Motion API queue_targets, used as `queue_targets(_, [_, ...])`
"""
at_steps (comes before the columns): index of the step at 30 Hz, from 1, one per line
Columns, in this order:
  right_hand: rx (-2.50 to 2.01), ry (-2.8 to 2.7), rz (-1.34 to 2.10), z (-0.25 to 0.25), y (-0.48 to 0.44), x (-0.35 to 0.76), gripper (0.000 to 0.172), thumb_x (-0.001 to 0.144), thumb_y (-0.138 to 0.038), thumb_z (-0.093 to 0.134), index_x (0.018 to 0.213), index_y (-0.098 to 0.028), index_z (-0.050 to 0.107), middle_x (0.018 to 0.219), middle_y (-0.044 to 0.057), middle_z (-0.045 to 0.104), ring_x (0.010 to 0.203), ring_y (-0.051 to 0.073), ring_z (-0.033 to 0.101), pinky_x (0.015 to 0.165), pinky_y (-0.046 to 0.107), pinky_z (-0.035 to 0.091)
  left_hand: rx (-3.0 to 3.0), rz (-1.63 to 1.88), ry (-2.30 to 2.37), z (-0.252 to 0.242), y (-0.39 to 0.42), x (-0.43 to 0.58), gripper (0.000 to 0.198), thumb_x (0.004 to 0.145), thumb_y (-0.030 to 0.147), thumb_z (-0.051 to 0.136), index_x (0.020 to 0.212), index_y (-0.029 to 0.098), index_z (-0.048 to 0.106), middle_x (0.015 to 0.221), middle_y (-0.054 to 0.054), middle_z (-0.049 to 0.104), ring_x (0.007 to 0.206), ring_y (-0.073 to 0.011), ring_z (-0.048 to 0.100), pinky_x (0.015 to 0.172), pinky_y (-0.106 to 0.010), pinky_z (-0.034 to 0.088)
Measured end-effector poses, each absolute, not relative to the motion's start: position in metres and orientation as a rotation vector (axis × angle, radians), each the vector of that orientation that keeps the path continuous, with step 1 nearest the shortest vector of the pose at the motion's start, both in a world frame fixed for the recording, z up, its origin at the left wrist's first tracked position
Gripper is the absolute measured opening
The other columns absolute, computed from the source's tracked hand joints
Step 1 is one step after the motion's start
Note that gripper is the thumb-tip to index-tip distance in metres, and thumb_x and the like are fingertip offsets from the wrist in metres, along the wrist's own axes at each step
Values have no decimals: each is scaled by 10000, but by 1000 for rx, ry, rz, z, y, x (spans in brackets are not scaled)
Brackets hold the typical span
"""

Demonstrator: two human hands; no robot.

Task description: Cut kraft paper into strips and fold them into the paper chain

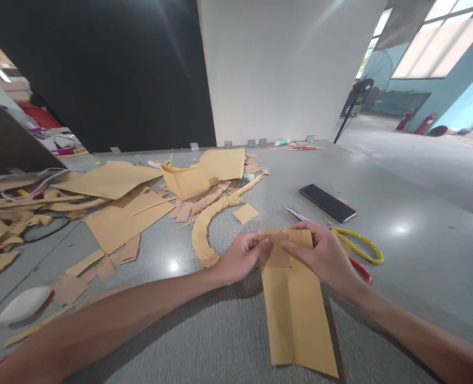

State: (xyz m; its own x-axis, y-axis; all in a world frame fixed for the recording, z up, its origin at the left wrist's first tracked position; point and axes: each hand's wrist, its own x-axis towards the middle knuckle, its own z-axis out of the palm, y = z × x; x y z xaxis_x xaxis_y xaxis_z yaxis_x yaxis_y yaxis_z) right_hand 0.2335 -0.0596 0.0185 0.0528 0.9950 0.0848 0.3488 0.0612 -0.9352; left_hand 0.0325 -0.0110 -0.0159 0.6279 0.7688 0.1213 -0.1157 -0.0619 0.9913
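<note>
A long sheet of brown paper (300, 314) with a lengthwise crease hangs from both my hands toward the table's near side. My left hand (242, 256) pinches its upper left edge, thumb on top. My right hand (324, 248) grips the upper right edge, its thumb pressing near the middle. A smaller brown paper piece (278, 255) lies flat against the sheet's top, under my thumbs. Beyond my left hand curves a pleated paper strip (202, 234), and a small paper square (246, 213) lies close by. Scissors with yellow and red handles (358, 245) are partly hidden behind my right hand.
A black phone (327, 202) lies at the right. Paper sheets (128, 218) and scraps cover the left side, with a white oval object (25, 304) near the front. A glue stick (281, 142) and a red pencil (304, 149) lie by the upright panel (276, 69).
</note>
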Motion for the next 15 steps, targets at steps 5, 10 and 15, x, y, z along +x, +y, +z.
queue_targets(5, [-1415, -1458, 870, 15, -60, 233, 370, 813, -430, 779, 1078, -229, 616, 763, 16, 723, 618, 200, 669, 510, 281, 502, 1506, 799, 650, -15, -11, 32, 410, 1005, 491, 538, 955, 153, 765, 892, -78, 768, 828, -208, 691, 738, -282, 500])
queue_targets(10, [-1448, -1590, 711, 16, -60, 235, 249, 840, -443, 748, 869, -211, 665, 744, 4, 671, 652, 181, 620, 538, 269, 464, 1550, 794, 667, -14, -10, 31, 428, 1014, 491, 514, 907, 149, 748, 851, -60, 747, 765, -183, 649, 714, -269, 464])
queue_targets(15, [-1458, -1619, 714, 16, -59, 237, 273, 861, -466, 728, 813, -203, 678, 716, -1, 658, 635, 170, 596, 533, 263, 445, 1601, 817, 709, -13, -10, 30, 491, 1016, 515, 496, 789, 139, 715, 740, -35, 689, 684, -151, 582, 645, -247, 407])
